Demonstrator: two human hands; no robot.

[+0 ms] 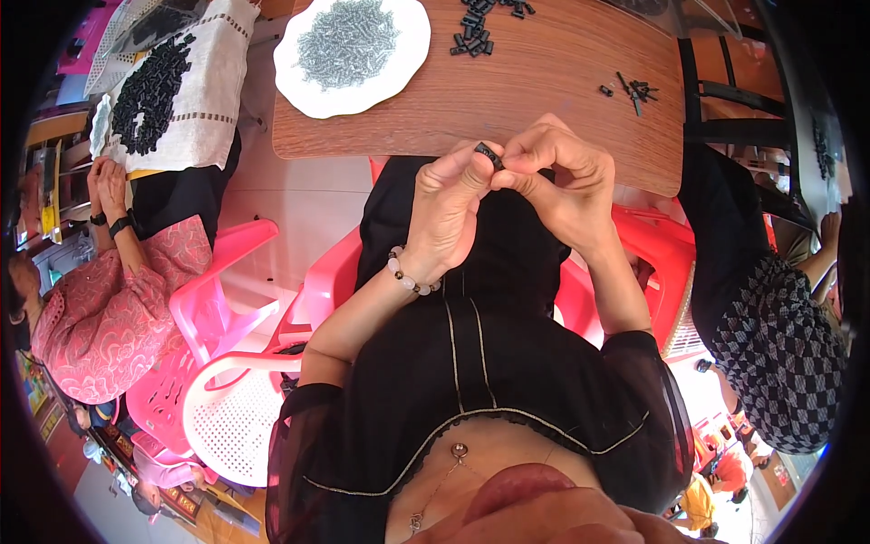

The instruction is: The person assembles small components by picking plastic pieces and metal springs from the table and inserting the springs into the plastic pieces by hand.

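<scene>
Just past the near table edge, my left hand pinches a small black plastic part between thumb and fingers. The fingers of my right hand are pressed together at the part's right end; whatever sits between those fingertips is too small to make out. On the table beyond, to the left, a white scalloped plate holds a heap of tiny clear or silvery pieces. Loose black parts like the held one lie near the table's far middle.
Thin dark pieces lie on the brown wooden table at right. At left, a person in a pink patterned top sits by a cloth-covered table heaped with black parts. Another person sits at right. Pink chairs stand around.
</scene>
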